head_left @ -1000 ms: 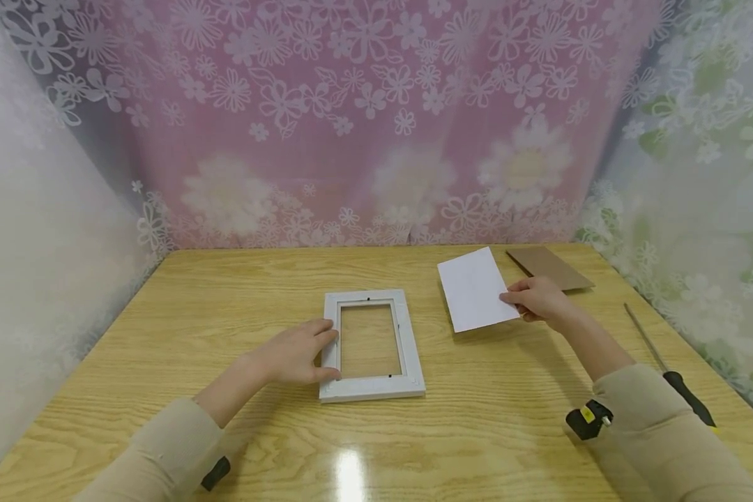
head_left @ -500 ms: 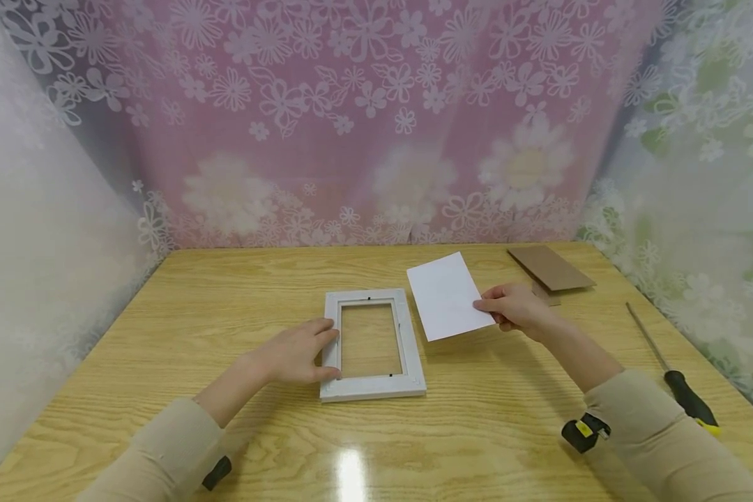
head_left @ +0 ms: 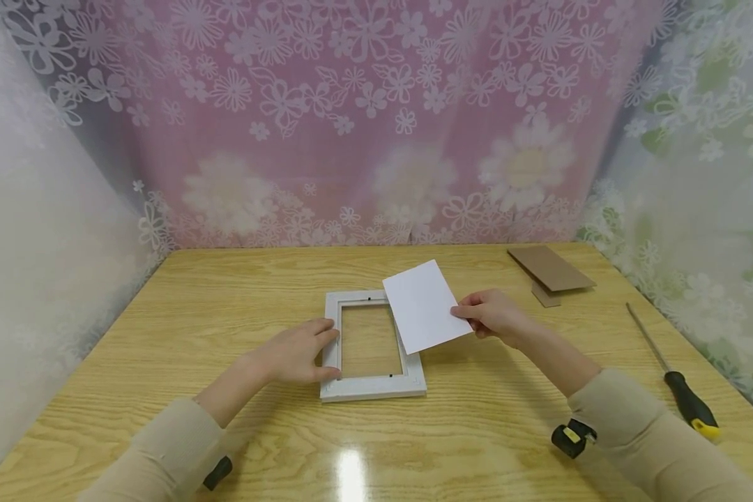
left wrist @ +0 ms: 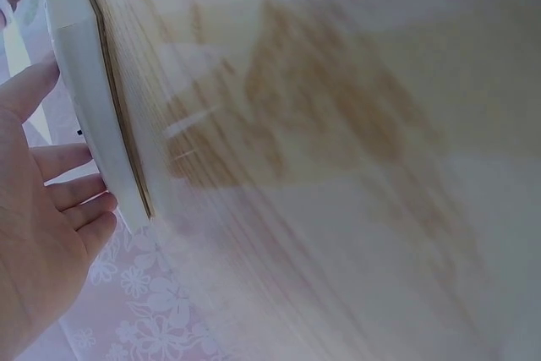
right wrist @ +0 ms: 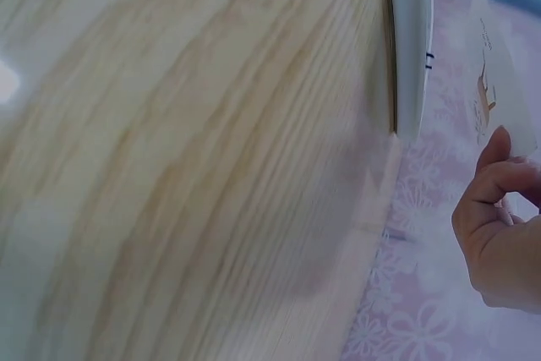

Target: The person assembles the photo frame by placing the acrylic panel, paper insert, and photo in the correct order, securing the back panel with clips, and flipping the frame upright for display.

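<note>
A white picture frame lies flat in the middle of the head view, its moulded border stepping down to a rectangular opening through which the counter's yellow wood grain shows. I can make out 2 small black tabs on its inner edge, 1 at the top and 1 at the lower right. Over its right side hangs a white card, tilted and raised clear of it, plain on the face turned up to me (the right wrist view catches its underside, with some brown shape and print too small to read).

Of the hands, the right hand pinches the card's lower right edge, thumb on top and fingers curled beneath. The left hand rests against the frame's left side with its fingers spread and loosely bent, gripping nothing.

Toward the upper right, a brown board sits with a smaller brown piece by its near edge. Below, near the right edge, lies a screwdriver with a black and yellow handle. A pink flowered curtain fills the top.
</note>
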Tool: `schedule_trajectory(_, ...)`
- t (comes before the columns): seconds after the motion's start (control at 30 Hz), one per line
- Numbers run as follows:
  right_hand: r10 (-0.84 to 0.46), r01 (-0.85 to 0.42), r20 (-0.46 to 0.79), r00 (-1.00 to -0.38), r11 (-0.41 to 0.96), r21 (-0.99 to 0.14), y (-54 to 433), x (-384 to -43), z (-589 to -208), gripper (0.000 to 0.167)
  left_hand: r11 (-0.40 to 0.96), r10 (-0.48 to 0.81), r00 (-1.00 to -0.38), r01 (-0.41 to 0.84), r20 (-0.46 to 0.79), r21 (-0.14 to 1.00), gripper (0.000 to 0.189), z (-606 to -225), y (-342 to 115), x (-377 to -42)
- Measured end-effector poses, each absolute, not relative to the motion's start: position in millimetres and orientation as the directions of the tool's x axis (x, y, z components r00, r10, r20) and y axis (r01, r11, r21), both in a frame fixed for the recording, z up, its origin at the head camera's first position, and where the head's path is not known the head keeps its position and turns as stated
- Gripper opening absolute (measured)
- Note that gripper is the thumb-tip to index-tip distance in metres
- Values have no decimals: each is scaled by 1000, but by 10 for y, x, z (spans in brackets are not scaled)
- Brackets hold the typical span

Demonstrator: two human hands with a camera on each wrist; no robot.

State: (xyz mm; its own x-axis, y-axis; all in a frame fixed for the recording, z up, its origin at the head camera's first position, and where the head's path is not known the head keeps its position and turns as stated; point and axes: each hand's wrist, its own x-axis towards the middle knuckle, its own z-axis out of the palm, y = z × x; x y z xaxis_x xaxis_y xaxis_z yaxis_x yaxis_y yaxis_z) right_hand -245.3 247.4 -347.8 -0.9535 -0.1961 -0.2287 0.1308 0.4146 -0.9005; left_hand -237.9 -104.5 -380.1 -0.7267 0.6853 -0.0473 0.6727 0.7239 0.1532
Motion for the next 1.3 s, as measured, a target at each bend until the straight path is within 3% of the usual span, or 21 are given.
schedule_trajectory(0.57, -261, 152, -260, -930, 374, -915, 2113, -2433, -3605, 11, 707, 701, -712, 690, -31, 151, 75, -3825, -1055, -2407)
schedule_trajectory(1.3, -270, 146, -289, -919, 446, -883, 1918, -2360, -3651, 13, 708, 701, -713, 690, -29, 151, 75, -3806, -1051, -2388)
